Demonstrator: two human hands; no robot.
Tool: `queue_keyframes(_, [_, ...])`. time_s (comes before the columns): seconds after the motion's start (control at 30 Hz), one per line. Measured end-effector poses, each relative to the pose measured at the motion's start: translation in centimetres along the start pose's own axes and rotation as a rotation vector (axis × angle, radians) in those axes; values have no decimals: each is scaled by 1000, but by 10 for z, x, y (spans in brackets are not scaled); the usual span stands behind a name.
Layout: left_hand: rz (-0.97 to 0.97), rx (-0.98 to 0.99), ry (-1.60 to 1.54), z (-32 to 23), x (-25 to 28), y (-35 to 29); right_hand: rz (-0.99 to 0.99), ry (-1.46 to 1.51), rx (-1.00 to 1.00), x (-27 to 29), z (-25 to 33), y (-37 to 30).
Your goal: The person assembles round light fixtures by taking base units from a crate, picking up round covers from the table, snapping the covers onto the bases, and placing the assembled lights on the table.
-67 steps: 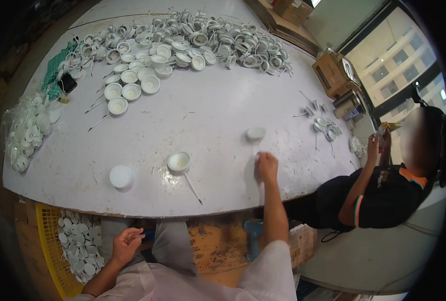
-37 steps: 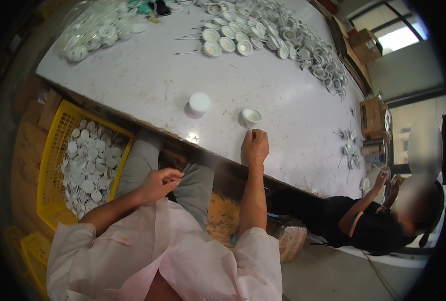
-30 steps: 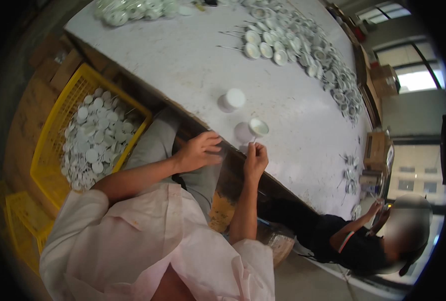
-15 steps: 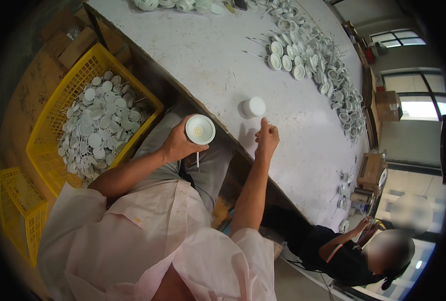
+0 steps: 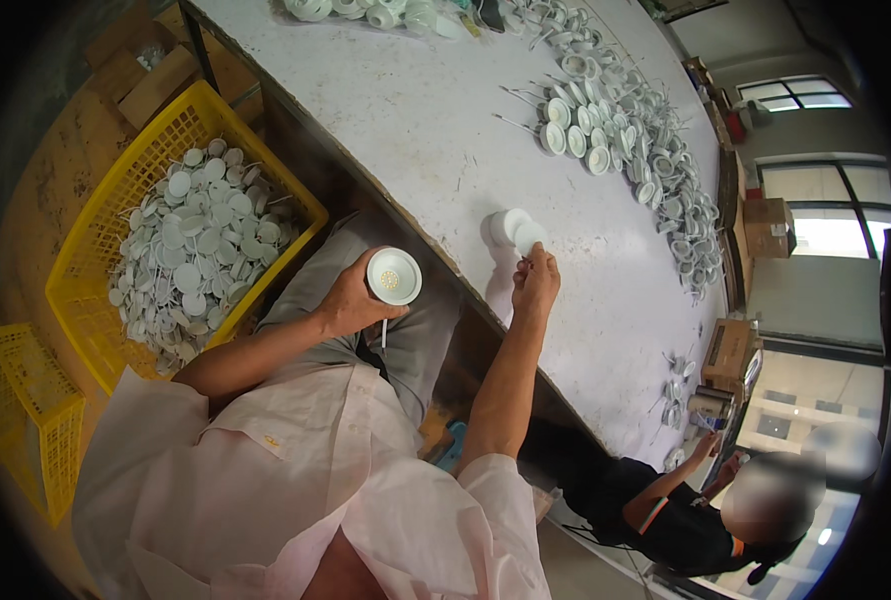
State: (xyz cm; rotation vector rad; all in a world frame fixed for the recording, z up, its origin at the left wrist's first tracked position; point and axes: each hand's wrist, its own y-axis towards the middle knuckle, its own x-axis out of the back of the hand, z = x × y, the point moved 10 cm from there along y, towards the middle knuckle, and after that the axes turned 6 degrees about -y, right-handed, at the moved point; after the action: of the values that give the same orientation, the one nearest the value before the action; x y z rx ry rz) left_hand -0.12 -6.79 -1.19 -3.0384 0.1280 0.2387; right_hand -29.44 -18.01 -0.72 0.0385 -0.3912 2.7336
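Fingers of the right hand (image 5: 535,288) pinch a white disc (image 5: 530,236) by its edge beside a white stack (image 5: 506,223) on the tabletop (image 5: 405,130), the left hand (image 5: 349,303) curled round a lamp cup (image 5: 394,277), seemingly to leave its face clear

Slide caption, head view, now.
Left hand holds a white cup-shaped part; right hand pinches a white disc over the table.

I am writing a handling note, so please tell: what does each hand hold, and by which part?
The left hand holds a round white lamp around its outer side; the right hand pinches a white disc by its edge.
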Motion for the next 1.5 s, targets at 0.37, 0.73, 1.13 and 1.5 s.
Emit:
queue_keyframes(0.37, [65, -80, 86, -32, -16, 9, 109, 390, -84, -27, 4, -81])
queue_keyframes(0.73, [223, 26, -160, -18, -37, 21, 247, 173, -140, -49, -28, -120])
queue_keyframes(1.13, [199, -15, 7, -12, -47, 22, 230, -69, -30, -68, -28, -132])
queue_keyframes(1.5, [219, -1, 79, -12, -51, 21, 322, 91, -107, -76, -42, -128])
